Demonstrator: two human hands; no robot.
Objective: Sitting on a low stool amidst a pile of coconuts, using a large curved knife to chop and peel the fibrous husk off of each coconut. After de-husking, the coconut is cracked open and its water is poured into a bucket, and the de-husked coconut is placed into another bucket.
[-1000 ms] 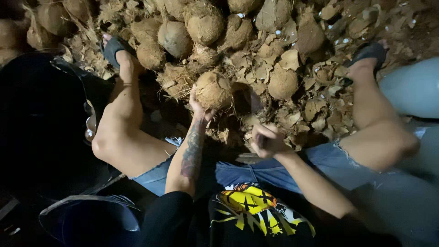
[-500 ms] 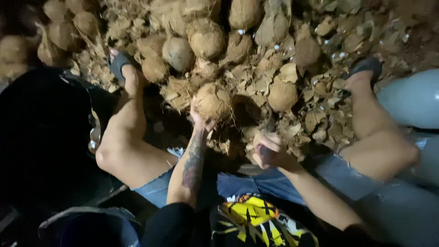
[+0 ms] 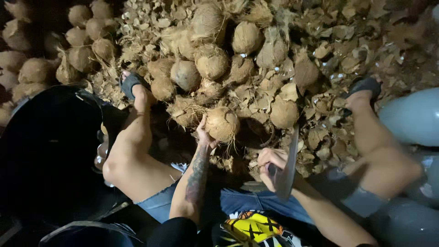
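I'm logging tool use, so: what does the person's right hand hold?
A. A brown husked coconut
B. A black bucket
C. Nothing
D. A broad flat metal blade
D: the right hand grips a broad flat metal blade raised on edge, while the left hand steadies the brown fibrous coconut.

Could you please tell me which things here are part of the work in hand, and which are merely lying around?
In hand:
- coconut, held by the left hand
- wide blade, gripped by the right hand

Lying about:
- piled coconuts
- husk scraps
- black tub
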